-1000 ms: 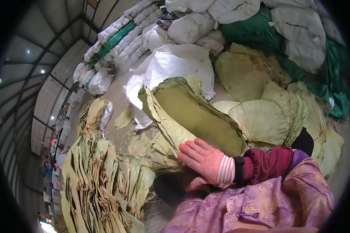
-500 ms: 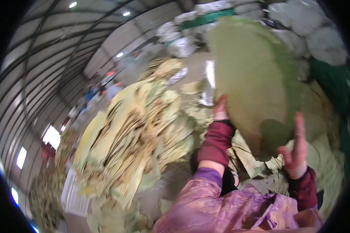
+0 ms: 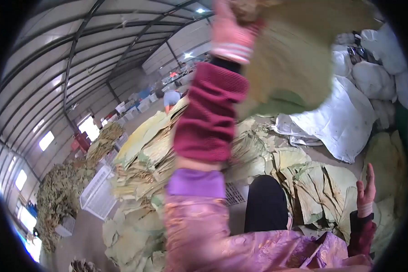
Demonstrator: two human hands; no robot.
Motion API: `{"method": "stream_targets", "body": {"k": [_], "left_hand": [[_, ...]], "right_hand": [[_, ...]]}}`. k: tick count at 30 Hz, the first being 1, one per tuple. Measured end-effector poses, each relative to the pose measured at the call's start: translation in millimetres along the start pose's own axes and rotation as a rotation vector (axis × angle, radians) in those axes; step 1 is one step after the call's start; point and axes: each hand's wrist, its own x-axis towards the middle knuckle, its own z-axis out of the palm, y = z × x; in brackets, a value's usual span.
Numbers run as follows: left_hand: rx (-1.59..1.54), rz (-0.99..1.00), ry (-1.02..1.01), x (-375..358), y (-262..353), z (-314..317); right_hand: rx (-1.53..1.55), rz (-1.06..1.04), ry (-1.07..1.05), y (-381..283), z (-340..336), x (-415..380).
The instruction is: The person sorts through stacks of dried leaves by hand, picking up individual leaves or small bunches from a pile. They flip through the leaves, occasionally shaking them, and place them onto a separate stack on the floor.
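Note:
My left hand is raised at the top of the view, its fingers closed on the edge of a large dried lotus leaf. The leaf is broad, dull green-brown and blurred by motion; it spreads to the right of that hand. Low at the right, my right hand is empty with its fingers stretched upward and apart. Beside it lies a pile of folded dried leaves. A tall stack of yellowish leaves stands left of my left forearm, which covers part of it.
A white plastic crate stands on the floor at left, near a heap of crumpled leaves. White sacks are piled at the back right, with a white sheet in front. A bent-over person is farther off.
My left hand has swung up and forward with the leaf. My right hand has come away from the leaf and is lower at the right. The camera view has shifted too.

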Motion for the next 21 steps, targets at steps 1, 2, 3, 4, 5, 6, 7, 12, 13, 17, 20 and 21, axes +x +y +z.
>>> {"method": "stream_targets", "body": {"k": [1,2,3,4,5,6,7,12,13,17,20,21], "left_hand": [[-0.147,-0.054,-0.053,20.0,-2.4,-19.0],[0.519,0.097,-0.007,34.6,27.4,-42.7],[0.522,0.109,-0.097,51.6,17.8,-65.0],[0.646,0.170,-0.189,68.8,4.2,-93.8],[0.810,0.084,-0.159,76.7,10.6,-104.3],[1.043,0.095,-0.131,83.2,8.2,-108.9],[1.301,-0.015,-0.139,86.8,-1.6,-114.2],[1.942,-0.389,-0.502,61.8,-90.2,-100.7],[1.925,-0.432,-0.519,47.3,-126.3,-105.6],[1.514,-0.703,-0.669,-62.7,-253.2,-101.8],[1.188,-0.973,-1.016,-185.9,-361.3,-86.9],[1.156,-1.014,-1.090,-222.7,-387.5,-87.0]], "right_hand": [[-0.010,0.008,-0.006,2.1,1.4,-2.0],[-0.023,0.016,-0.009,3.7,3.3,-2.5],[-0.027,0.037,-0.007,6.8,5.5,-4.5],[-0.036,0.055,0.006,11.9,6.9,-8.5],[-0.047,0.107,-0.031,17.2,9.1,-11.8],[-0.056,0.158,-0.071,22.3,11.0,-14.8],[-0.069,0.177,-0.067,24.2,13.6,-18.4],[-0.283,0.132,-0.145,69.3,22.5,-54.9],[-0.323,0.241,-0.278,69.7,20.0,-60.7],[-0.322,0.555,-0.412,95.9,21.7,-105.6],[-0.306,0.926,-0.535,82.1,2.8,-113.8],[-0.326,0.939,-0.562,88.2,-1.6,-120.9]]}}
